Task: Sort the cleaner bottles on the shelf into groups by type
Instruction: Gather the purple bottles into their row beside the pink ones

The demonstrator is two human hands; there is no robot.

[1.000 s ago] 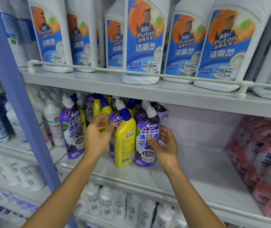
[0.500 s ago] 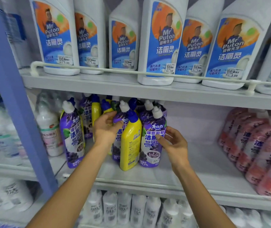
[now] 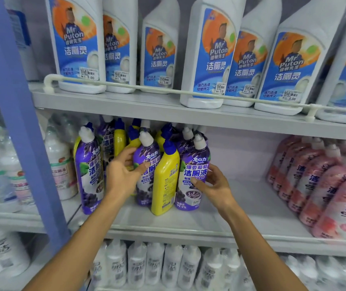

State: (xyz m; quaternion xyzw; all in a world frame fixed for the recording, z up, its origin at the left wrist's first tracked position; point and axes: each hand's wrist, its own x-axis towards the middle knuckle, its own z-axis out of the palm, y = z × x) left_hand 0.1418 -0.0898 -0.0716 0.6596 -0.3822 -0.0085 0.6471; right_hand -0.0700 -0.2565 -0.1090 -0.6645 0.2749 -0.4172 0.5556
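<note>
On the middle shelf (image 3: 245, 208) stands a mixed cluster of cleaner bottles. My left hand (image 3: 122, 175) wraps a purple bottle with a white cap (image 3: 147, 150), thumb across its label and fingers behind it. Just right of it stands a yellow bottle with a blue cap (image 3: 165, 179). My right hand (image 3: 215, 186) holds the purple bottle (image 3: 195, 162) on the cluster's right, thumb on the front and fingers on its side. Another purple bottle (image 3: 88, 171) stands apart at the left. More yellow bottles (image 3: 119, 139) and purple ones stand behind, partly hidden.
Pink bottles (image 3: 325, 185) fill the shelf's right end, with a bare stretch between them and the cluster. White Mr Puton bottles (image 3: 210, 59) line the upper shelf behind a rail (image 3: 147, 89). White bottles (image 3: 157, 265) stand below. A blue upright post (image 3: 14, 122) stands at the left.
The view has drawn closer and shifted left. Both hands stay on the same purple bottles, and my left thumb has come further across its bottle's label.
</note>
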